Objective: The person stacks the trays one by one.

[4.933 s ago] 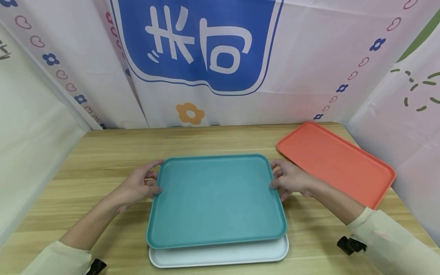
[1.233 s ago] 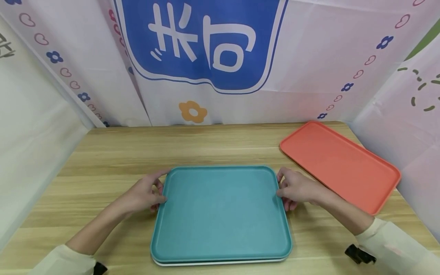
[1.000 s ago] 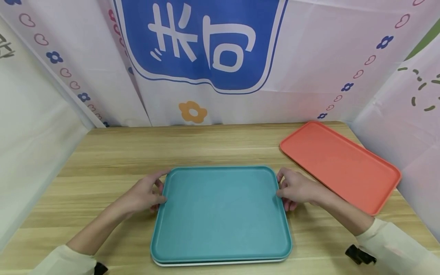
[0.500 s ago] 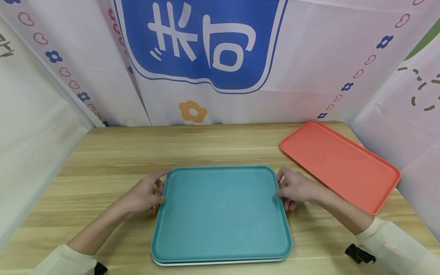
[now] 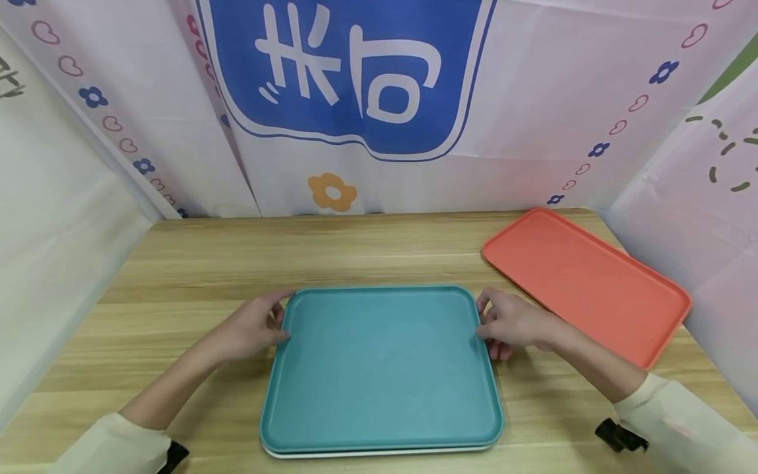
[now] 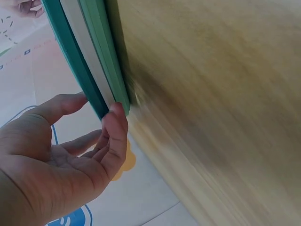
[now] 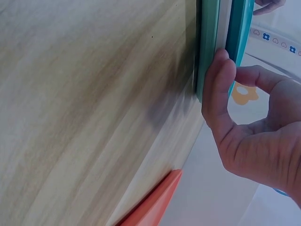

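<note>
A teal rectangular tray lies on top of a stack near the front of the table. Below it a white tray shows as a thin lip at the front, and the left wrist view also reveals a light green tray at the bottom. My left hand holds the teal tray's left edge, thumb on the rim and fingers curled against the side of the stack. On the opposite edge my right hand pinches likewise, thumb on the teal rim, fingertips by the white tray's edge.
An orange-red tray lies at an angle on the right of the wooden table, beside the right forearm. A printed white cloth hangs behind the table, with cloth walls on both sides.
Since the earliest frame, the teal tray has come down and forward, covering the white tray nearly edge to edge. In the last half second the left hand's grip has shifted slightly; the trays stay still.
</note>
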`<state>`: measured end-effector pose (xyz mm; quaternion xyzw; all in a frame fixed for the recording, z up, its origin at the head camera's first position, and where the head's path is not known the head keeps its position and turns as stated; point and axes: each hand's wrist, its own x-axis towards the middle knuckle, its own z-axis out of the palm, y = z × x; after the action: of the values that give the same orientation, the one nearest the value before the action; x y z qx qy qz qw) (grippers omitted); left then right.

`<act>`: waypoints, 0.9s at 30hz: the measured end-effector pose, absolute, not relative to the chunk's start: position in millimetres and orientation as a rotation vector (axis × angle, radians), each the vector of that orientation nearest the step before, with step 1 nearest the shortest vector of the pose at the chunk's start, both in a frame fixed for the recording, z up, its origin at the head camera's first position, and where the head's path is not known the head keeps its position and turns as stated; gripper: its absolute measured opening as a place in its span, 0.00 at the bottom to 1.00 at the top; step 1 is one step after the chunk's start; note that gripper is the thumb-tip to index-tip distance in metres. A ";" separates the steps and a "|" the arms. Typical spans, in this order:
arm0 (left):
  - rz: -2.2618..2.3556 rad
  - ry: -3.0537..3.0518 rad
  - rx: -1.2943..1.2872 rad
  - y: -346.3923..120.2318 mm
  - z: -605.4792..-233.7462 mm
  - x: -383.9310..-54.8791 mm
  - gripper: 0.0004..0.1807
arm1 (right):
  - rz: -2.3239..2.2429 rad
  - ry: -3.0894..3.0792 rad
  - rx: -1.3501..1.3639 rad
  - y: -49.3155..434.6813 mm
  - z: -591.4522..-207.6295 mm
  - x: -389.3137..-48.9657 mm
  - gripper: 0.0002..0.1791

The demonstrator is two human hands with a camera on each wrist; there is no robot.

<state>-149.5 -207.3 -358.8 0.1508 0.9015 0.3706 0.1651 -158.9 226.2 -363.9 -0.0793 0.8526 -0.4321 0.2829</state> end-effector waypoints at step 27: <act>1.047 2.587 0.446 -207.5 -362.3 -155.7 0.36 | -1.173 2.304 -0.242 228.1 -365.2 -158.1 0.14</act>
<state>-155.7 -207.5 -362.3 0.1557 0.9040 0.3658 0.1573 -158.1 228.1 -365.2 -0.0896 0.8546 -0.4350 0.2690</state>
